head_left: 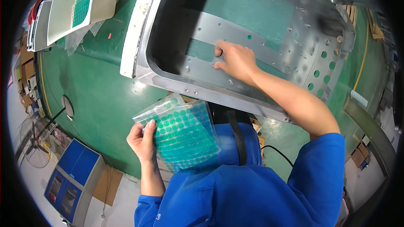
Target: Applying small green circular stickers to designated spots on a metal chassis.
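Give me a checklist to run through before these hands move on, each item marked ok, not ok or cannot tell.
1. Left hand has hold of the clear sheets of green dots: ok, thumb on top at their edge.
2. Sheets stacked squarely: not ok, they overlap askew.
3. Green dots left on the sheets: ok, many rows show.
4. Right hand reaches within the metal frame: ok, it is inside the rim.
5. Right fingertips touching the metal: cannot tell from this view.
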